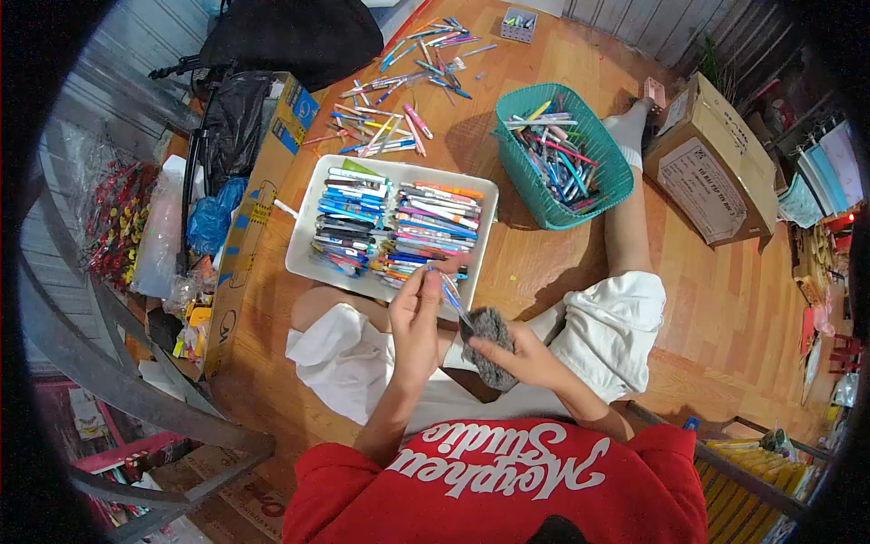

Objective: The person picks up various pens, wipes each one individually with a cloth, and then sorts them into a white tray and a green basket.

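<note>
Okay, pen [451, 296]: slim, bluish and clear, slanting down to the grey fuzzy cloth [490, 348]; its lower end seems to touch the cloth, hard to see. It's over the near right corner of the white tray [302, 238], which holds rows of pens. Left hand [417, 325] upright, thumb and fingertips pinched on the pen's upper part. Right hand [518, 355] reaches in sideways, clamped on the cloth, thumb on top. Hands apart.
</note>
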The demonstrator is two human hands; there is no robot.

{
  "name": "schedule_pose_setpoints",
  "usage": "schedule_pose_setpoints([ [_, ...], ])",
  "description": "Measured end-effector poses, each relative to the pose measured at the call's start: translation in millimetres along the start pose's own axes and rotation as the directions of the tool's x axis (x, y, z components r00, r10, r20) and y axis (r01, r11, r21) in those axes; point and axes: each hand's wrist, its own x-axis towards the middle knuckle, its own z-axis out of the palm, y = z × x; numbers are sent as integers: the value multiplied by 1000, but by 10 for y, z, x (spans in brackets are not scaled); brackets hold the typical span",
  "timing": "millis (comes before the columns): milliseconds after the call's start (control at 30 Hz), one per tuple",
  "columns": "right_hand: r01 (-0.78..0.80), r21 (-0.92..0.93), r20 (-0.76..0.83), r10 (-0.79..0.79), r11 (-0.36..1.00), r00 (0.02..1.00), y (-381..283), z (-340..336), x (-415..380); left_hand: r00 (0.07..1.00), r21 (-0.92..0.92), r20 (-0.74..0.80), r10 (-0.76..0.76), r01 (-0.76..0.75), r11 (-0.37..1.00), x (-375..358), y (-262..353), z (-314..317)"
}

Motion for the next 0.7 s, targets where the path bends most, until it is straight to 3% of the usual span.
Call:
schedule_pose_setpoints([
  [100, -139, -25, 103, 140, 990, 985, 37, -103, -80, 999, -201, 27, -45, 50, 978, -46, -116, -75],
  [133, -142, -170, 170, 171, 975, 970, -27, -185, -112, 998, -198, -52, -43, 32, 980, -21, -114, -100],
  [233, -83, -418, 17, 99, 905, 995, -181, -389, -238, 996, -310, -88, -22, -6, 951, 86, -12, -312],
  [333, -46, -173, -450, -37, 984, 892, -129, -474, -199, 970, -239, 146, -194, 225, 945, -3, 63, -136],
  [367, 45, -62, -506, -70, 997, 860, -111, -475, -162, 935, -212, 233, -268, 318, 924, -40, 53, -81],
  [467, 318, 179, -659, -127, 931, 742, -146, -334, 11, 841, -23, 490, -229, 275, 961, -137, 61, 19],
  [533, 253, 43, -543, -190, 967, 818, -124, -293, -7, 765, 39, 602, -228, 257, 966, -144, -13, 23],
  [600, 194, -90, -328, -213, 977, 920, -190, -215, -21, 810, 93, 540, -227, 210, 973, -170, -87, 30],
  [700, 79, -5, -378, -75, 997, 923, -35, -123, 33, 831, 191, 472, -294, 228, 955, -254, -235, -17],
])
